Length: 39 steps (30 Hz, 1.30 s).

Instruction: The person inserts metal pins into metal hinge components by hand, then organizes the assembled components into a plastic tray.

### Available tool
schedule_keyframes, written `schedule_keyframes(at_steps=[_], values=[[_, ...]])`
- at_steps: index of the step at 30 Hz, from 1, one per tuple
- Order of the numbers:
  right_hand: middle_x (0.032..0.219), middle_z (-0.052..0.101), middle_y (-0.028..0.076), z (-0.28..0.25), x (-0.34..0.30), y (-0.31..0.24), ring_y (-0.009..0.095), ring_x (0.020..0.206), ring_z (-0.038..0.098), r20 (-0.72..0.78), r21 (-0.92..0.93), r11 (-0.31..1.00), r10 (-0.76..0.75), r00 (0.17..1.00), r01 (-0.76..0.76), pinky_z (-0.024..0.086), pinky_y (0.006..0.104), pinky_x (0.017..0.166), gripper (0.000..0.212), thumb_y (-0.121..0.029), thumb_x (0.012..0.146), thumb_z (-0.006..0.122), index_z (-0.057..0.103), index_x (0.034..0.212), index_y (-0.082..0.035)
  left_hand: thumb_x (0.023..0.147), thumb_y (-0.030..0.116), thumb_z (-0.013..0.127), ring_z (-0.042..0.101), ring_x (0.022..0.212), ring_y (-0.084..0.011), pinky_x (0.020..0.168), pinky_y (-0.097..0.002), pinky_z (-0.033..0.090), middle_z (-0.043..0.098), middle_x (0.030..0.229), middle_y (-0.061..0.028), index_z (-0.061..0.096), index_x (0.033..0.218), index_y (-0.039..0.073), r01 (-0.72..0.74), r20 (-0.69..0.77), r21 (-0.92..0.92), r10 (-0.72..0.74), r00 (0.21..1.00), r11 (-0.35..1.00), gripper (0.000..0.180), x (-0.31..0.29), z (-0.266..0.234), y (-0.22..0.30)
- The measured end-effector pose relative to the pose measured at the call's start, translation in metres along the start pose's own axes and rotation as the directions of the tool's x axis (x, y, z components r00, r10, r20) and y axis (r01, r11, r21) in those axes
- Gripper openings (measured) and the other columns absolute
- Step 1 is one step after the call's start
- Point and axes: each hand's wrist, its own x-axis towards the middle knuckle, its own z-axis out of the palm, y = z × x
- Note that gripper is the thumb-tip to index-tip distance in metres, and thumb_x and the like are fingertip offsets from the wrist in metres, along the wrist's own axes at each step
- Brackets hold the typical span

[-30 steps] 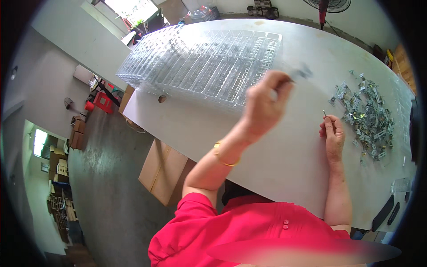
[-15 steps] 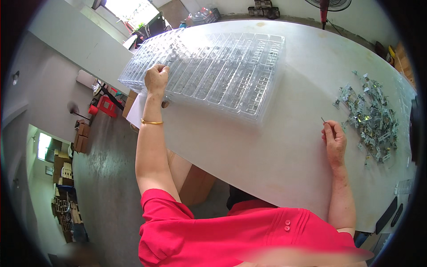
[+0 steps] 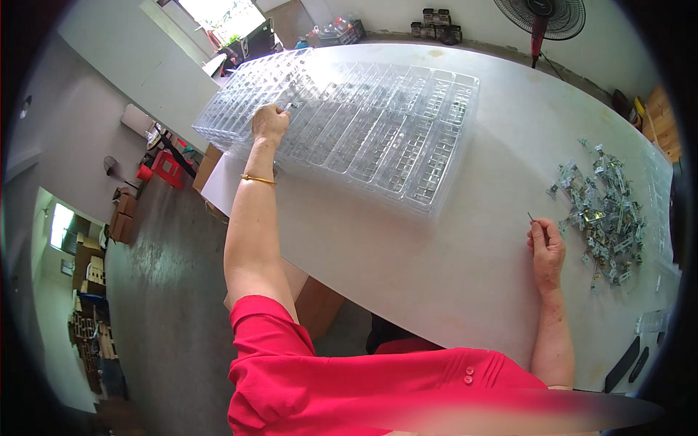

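My left hand (image 3: 270, 123) is over the clear plastic tray (image 3: 326, 171), its fingers pinched together. A small piece seems to jut from the fingertips, too small to name. Rows of long compartments divide the tray, and many hold small metal parts. On the right, my right hand (image 3: 547, 254) rests by the tabletop, closed on a thin dark pin-like piece (image 3: 531, 216) that sticks up past thumb and forefinger. Beside that hand lies a loose heap of small metal parts (image 3: 598, 211), silvery with some brass-coloured bits.
The pale table (image 3: 378, 269) has a curved far edge. A clear plastic box (image 3: 652, 322) and dark flat tools (image 3: 622, 365) lie at its right side. Beyond stand a fan (image 3: 539, 29) and a crate (image 3: 340, 33). A red stool (image 3: 169, 168) is on the floor at left.
My left hand has shifted slightly to the right over the tray. My right hand keeps its pinch near the heap. The whole view has tilted a little, so things sit lower.
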Motion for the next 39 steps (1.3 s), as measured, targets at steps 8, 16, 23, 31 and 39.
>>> schedule_keyframes(at_steps=[8, 16, 23, 31, 39], values=[[0.08, 0.061, -0.002, 0.001, 0.001, -0.002, 0.005, 0.07, 0.055, 0.0, 0.0, 1.0, 0.004, 1.0, -0.004, 0.047, 0.0216, 0.062, 0.01, -0.013, 0.1, 0.06, 0.066, 0.1, -0.006, 0.081, 0.025, 0.072, 0.07, 0.099, -0.0322, 0.09, -0.0406, 0.054, 0.074, 0.099, -0.0156, 0.078, 0.095, 0.009, 0.012, 0.032, 0.155, -0.017, 0.999, 0.988, 0.022, 0.009, 0.007, 0.0], [0.08, 0.061, -0.002, 0.002, -0.002, -0.005, 0.005, 0.072, 0.055, 0.008, 0.014, 0.999, 0.036, 0.999, -0.036, 0.048, 0.0215, 0.063, 0.01, -0.014, 0.1, 0.06, 0.066, 0.099, -0.006, 0.079, 0.027, 0.073, 0.07, 0.101, -0.0321, 0.092, -0.0404, 0.053, 0.074, 0.101, -0.0164, 0.078, 0.095, 0.009, 0.042, 0.063, 0.188, -0.055, 0.997, 0.981, 0.024, 0.004, 0.014, 0.0], [0.079, 0.062, 0.0, -0.004, -0.005, 0.001, 0.008, 0.069, 0.056, -0.036, -0.039, 0.999, 0.002, 0.999, -0.003, 0.048, 0.0237, 0.061, 0.009, -0.013, 0.099, 0.061, 0.066, 0.099, -0.005, 0.081, 0.027, 0.067, 0.071, 0.093, -0.0354, 0.087, -0.0452, 0.054, 0.073, 0.094, -0.0201, 0.077, 0.091, 0.006, -0.075, -0.008, 0.268, 0.08, 0.997, 0.961, 0.025, -0.004, 0.011, 0.024], [0.074, 0.064, 0.007, 0.008, 0.001, -0.005, 0.013, 0.065, 0.058, 0.006, -0.111, 0.986, -0.122, 0.993, 0.121, 0.045, 0.0296, 0.058, 0.009, -0.013, 0.094, 0.065, 0.066, 0.097, -0.005, 0.089, 0.019, 0.066, 0.07, 0.084, -0.0333, 0.076, -0.041, 0.054, 0.072, 0.091, -0.0166, 0.073, 0.096, 0.004, -0.449, -0.218, -0.127, 0.416, 0.883, 0.885, 0.018, -0.065, -0.047, 0.148], [0.082, 0.067, 0.012, 0.0, -0.002, -0.008, 0.028, 0.072, 0.064, 0.051, -0.169, 0.965, -0.193, 0.98, 0.199, 0.049, 0.0378, 0.064, 0.007, -0.012, 0.091, 0.066, 0.066, 0.096, -0.007, 0.084, 0.009, 0.07, 0.062, 0.091, -0.0325, 0.084, -0.0413, 0.048, 0.067, 0.094, -0.0143, 0.069, 0.096, 0.002, -0.826, -0.377, -0.467, 0.775, 0.508, 0.314, 0.014, -0.254, -0.074, 0.329]])
